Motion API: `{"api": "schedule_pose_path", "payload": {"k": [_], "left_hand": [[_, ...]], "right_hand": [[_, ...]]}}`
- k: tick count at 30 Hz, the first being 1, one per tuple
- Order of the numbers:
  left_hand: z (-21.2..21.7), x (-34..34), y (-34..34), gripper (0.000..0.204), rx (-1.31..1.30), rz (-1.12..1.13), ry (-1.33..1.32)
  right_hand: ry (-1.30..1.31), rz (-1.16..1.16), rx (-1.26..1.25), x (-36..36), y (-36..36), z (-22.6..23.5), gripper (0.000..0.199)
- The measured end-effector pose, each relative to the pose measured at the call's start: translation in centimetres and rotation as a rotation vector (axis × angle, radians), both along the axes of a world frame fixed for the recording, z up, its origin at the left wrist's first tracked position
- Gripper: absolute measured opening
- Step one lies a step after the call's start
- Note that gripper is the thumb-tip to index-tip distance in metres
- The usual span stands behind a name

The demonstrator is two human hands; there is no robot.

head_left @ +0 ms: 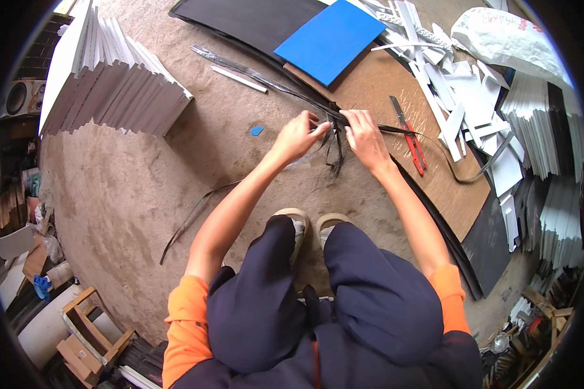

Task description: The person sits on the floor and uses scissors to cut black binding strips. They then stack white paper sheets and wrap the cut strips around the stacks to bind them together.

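Note:
In front of my knees, both hands work at a dark bundle of black plastic strips (335,152), whose loose ends hang down in a tangle. My left hand (297,137) is closed in a pinch at the left side of the bundle. On the other side my right hand (366,139) has its fingers closed on the black strip at the edge of a brown board (457,188). What lies right between the fingertips is partly hidden. Red-handled shears (411,139) rest on the board, right of my right hand. A blue sheet (329,40) covers the board's far end.
White offcuts (464,97) are heaped at the far right beside a white sack (499,35). Stacked white panels (120,94) stand at the far left. A thin white strip (239,79) and a blue scrap (256,131) lie on the floor. A wooden frame (94,324) is at lower left.

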State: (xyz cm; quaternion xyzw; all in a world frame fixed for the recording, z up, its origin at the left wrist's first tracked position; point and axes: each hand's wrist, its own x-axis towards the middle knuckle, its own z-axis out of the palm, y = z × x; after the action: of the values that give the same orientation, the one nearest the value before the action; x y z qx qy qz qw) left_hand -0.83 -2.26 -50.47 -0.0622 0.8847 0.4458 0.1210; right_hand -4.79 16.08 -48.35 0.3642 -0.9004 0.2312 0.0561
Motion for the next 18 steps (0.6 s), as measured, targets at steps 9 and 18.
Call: {"api": "schedule_pose_path", "payload": {"k": [9,18], "left_hand": [[-2.3,-0.4,2.1,0.032,0.126,0.142,0.034],[-5.9,4.4,-8.6,0.026,-0.162,0.387,-0.140]], "right_hand": [[-0.143,-0.124,0.009,-1.4,-0.5,-2.1,0.014],[-0.112,-0.658,0.137,-2.8,13.6,-0.2,0.011]]}}
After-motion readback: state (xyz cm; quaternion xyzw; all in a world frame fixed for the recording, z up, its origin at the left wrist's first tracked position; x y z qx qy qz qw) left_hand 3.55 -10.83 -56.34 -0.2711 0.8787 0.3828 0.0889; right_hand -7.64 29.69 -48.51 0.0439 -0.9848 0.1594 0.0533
